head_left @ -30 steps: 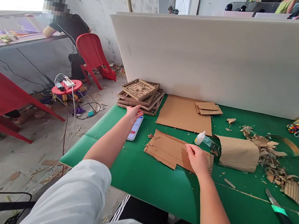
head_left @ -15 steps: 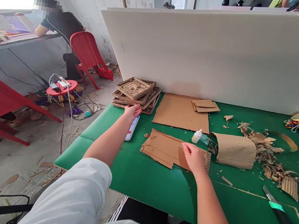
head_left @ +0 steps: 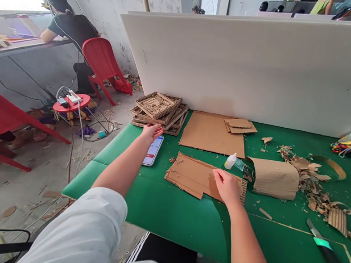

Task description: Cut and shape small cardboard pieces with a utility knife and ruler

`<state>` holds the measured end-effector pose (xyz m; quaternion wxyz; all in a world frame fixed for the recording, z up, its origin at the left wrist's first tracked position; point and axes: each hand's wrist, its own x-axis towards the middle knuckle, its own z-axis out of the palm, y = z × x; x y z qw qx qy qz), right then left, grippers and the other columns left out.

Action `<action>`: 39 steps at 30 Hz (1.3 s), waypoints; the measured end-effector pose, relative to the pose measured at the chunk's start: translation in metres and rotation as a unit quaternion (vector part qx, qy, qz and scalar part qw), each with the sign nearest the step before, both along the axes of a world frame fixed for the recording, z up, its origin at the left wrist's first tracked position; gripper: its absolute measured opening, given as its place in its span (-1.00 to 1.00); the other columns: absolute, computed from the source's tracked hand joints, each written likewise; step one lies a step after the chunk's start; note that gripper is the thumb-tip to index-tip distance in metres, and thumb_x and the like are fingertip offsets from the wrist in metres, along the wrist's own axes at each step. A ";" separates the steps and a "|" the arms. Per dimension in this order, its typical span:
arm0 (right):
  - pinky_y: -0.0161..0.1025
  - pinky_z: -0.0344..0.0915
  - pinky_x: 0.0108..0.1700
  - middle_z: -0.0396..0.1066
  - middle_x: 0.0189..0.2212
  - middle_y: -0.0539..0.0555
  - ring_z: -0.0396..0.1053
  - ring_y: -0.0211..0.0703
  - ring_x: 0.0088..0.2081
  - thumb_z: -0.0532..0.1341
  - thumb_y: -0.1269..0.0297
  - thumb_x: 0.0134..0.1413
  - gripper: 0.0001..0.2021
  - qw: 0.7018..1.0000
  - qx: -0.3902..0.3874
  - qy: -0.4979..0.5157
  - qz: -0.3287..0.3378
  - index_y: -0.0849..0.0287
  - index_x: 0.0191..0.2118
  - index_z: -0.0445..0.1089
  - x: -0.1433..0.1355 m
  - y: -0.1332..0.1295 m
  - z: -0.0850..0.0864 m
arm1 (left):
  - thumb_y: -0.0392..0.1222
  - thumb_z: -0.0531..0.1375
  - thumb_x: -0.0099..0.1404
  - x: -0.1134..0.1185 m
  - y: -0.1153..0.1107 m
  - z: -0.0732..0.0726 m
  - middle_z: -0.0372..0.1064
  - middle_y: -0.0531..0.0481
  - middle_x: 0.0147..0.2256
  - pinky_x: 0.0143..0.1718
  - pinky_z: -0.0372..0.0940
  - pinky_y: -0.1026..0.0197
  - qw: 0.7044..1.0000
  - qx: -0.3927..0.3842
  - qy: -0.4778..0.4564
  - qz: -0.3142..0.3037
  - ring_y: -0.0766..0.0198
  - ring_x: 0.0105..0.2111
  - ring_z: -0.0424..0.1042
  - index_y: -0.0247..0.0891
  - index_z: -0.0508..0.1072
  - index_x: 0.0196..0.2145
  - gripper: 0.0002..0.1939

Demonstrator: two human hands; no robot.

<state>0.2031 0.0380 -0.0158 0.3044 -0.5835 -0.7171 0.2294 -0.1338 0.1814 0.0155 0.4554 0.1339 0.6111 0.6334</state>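
My left hand (head_left: 152, 132), fingers loosely stretched and holding nothing, is over the table by a stack of corrugated cardboard trays (head_left: 158, 105). A phone (head_left: 152, 152) with a lit screen lies just beside that hand, partly hidden by my wrist. My right hand (head_left: 226, 186) is closed at the right part of a notched cardboard sheet (head_left: 190, 172); whether its curled fingers pinch anything is hidden. Just beyond it, a small white glue bottle (head_left: 230, 160) leans against a clear greenish strip (head_left: 244, 167), beside a curved piece of cardboard (head_left: 276, 178).
A larger cardboard sheet (head_left: 211, 133) with small pieces on it lies behind. Torn scraps (head_left: 314, 183) and a black-handled knife (head_left: 333, 259) are on the right of the green table (head_left: 160, 215). A white panel (head_left: 257, 73) stands along the back. A person sits far left.
My left hand has shifted slightly left and towards me, and more of the phone screen shows. My right hand stays at the notched cardboard.
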 end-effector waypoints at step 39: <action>-0.34 0.22 -0.31 0.53 -0.39 0.08 0.45 -0.20 -0.34 -0.01 0.08 0.26 -0.62 0.999 0.018 -0.019 0.027 0.12 -0.38 0.47 -0.011 -0.006 0.002 | -0.10 0.14 0.21 0.101 -0.102 -0.046 0.35 0.06 -0.28 -0.32 0.32 0.25 0.885 0.202 0.387 -0.163 0.37 -0.43 0.39 -0.16 0.29 -0.04 -0.65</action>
